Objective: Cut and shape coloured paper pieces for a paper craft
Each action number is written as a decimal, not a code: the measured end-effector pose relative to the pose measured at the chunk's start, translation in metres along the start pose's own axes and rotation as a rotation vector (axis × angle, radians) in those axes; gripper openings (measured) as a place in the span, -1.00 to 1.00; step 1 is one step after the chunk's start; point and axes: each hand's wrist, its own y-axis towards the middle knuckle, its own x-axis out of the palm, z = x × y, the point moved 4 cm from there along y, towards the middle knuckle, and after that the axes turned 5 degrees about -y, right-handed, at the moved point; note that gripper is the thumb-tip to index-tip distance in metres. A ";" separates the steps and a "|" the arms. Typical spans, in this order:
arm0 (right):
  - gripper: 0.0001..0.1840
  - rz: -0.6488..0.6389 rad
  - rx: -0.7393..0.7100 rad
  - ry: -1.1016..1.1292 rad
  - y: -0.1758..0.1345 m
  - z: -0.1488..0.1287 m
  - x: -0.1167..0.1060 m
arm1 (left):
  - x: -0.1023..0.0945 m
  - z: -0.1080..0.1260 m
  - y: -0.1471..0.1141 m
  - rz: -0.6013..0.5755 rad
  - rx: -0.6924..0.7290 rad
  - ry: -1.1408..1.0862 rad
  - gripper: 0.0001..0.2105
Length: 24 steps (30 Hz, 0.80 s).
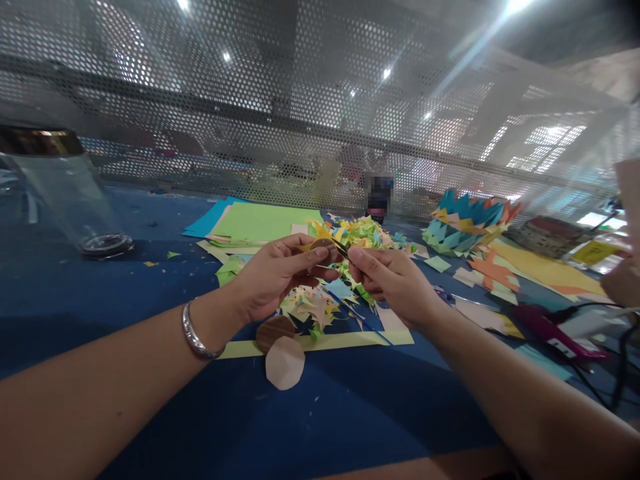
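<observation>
Between the thumb and fingers of my left hand (273,270) is a small brown disc (324,250), with yellow pointed paper petals (323,230) showing behind it. My right hand (387,273) is closed on slim dark tweezers (342,248), whose tips reach the disc's right edge; most of them is hidden by my fingers. Below my hands lies a heap of cut paper pieces (313,307) in green, yellow and peach. A brown wood-look disc (275,331) and a pale paper polygon (285,363) overlap in front, near a pale yellow strip (240,349).
At the left stands a glass jar (65,193) with a gold lid. Coloured sheets (270,221) are stacked behind my hands. A folded-paper bowl (463,223) is at the back right, and a magenta glue gun (555,333) with cables lies right. Perforated metal (240,133) closes the back.
</observation>
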 end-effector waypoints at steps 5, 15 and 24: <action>-0.44 0.006 -0.026 -0.014 0.000 0.000 0.001 | 0.005 -0.003 -0.002 -0.030 -0.023 0.013 -0.78; -0.46 0.006 -0.063 -0.002 0.000 0.000 0.002 | 0.008 -0.006 -0.003 -0.055 -0.033 -0.028 -0.82; -0.46 0.024 -0.098 -0.060 0.000 0.000 0.001 | 0.008 -0.006 -0.002 -0.061 -0.030 -0.051 -0.81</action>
